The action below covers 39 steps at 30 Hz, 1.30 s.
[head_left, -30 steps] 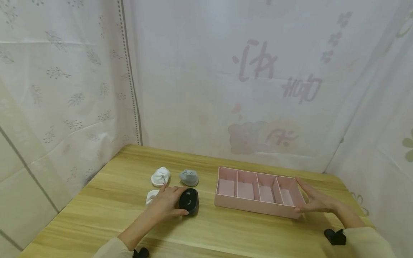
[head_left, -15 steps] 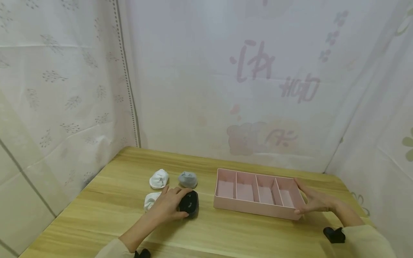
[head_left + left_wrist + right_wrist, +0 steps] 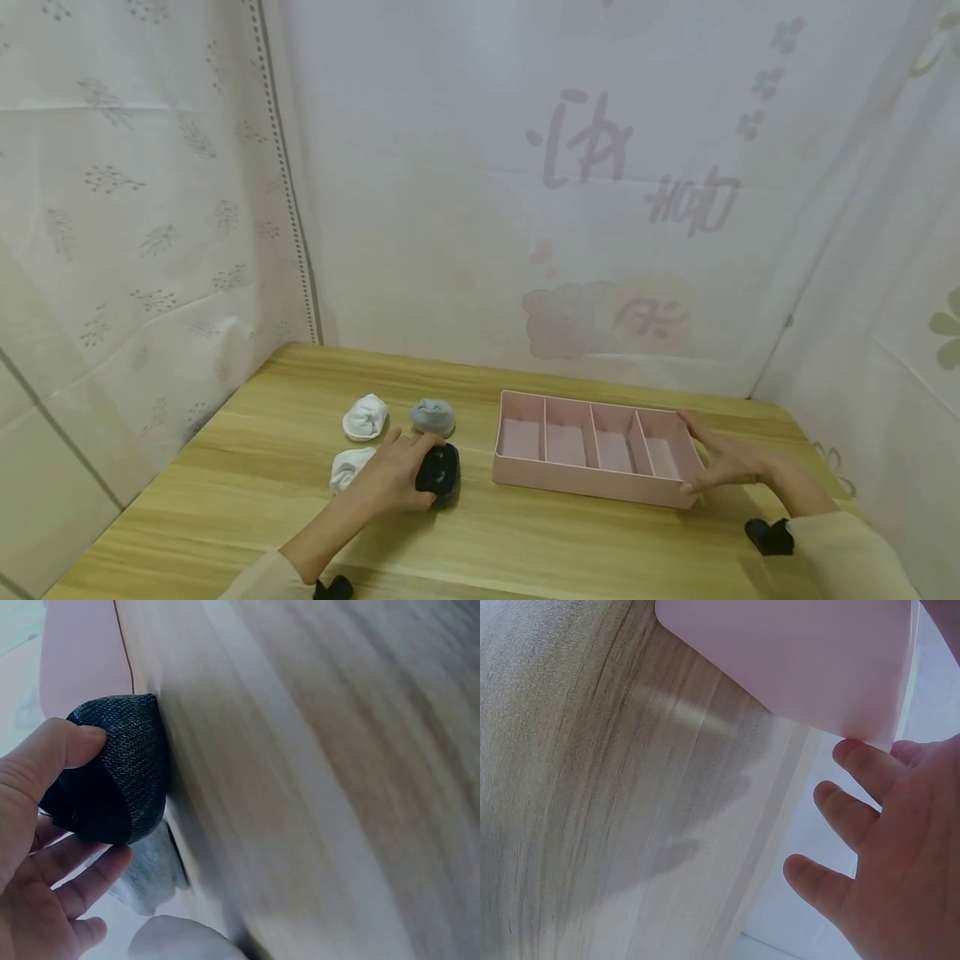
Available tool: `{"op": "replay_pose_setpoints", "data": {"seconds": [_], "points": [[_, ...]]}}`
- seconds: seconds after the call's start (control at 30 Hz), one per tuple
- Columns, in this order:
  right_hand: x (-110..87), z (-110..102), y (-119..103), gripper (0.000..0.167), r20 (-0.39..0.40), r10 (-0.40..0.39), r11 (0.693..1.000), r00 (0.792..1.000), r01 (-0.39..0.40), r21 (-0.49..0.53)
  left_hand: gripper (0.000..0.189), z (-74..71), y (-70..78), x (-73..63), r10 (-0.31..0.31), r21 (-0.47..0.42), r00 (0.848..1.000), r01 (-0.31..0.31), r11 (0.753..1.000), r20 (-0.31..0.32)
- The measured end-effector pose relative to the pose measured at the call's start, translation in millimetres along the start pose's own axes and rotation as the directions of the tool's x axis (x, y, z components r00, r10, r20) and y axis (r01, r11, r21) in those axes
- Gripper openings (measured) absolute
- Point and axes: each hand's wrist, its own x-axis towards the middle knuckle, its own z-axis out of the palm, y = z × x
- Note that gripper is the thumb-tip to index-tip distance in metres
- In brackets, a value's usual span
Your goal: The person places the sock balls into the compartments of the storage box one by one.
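One rolled black sock, lower centre of frame, pinched between left hand thumb and fingers; right hand, fingers spread, braced against pink four-compartment box, lower right; grasping step, apparently, any lift calling for a secure pinch.

My left hand is gripping, the back of it facing up. My thumb is pressing from one side while my fingers are bending in from the other, and my little finger is standing free below them. My left forearm is slanting far and right out of a cream sleeve at the near edge.

On the right, my right hand is turning its palm leftward, thumb and forefinger holding across a wide span, thumb on the near side. My other fingers are spreading loosely apart. My right forearm is angling far and left from its own cream sleeve.
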Motion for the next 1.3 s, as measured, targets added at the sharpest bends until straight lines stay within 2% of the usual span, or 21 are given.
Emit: {"op": "replay_pose_setpoints", "data": {"seconds": [0.1,0.23,0.4,0.57,0.77,1.0,1.13,1.3], "points": [[0.8,0,-2,0.119,0.011,0.016,1.0,1.0,-0.016,0.013,0.066,0.5,-1.0,0.2,0.016,0.0,1.0,-0.016,1.0,0.0],[0.8,-1,-3,0.119,0.019,0.021,1.0,1.0,-0.021,0.023,0.068,0.0,-1.2,1.6,0.047,0.012,0.998,-0.048,0.999,0.037],[0.4,-1,-4,0.119,0.038,0.032,0.999,0.999,-0.033,0.027,0.062,0.2,-0.7,3.8,0.065,-0.017,0.996,-0.064,0.998,0.062],[0.7,-1,-5,0.12,0.049,0.044,0.999,0.998,-0.045,0.03,0.059,3.0,-0.1,3.9,0.068,-0.02,0.997,-0.068,0.997,0.024],[0.8,-1,-3,0.119,0.041,0.048,0.999,0.998,-0.049,0.005,0.058,5.0,1.3,2.5,0.037,-0.048,0.999,-0.036,0.998,0.01],[1.5,-1,-2,0.119,0.034,0.03,1.0,0.999,-0.03,-0.004,0.057,-0.9,0.7,1.8,0.023,-0.094,0.999,-0.026,0.995,-0.032],[0.9,-1,-2,0.118,0.016,0.024,0.999,1.0,-0.023,-0.038,0.057,-8.9,0.0,9.0,0.007,-0.144,0.997,-0.018,0.989,-0.076],[0.8,-1,-1,0.118,0.014,0.018,0.999,1.0,-0.018,-0.031,0.06,-19.9,6.2,26.5,-0.029,-0.185,0.99,0.002,0.983,-0.141]]}}
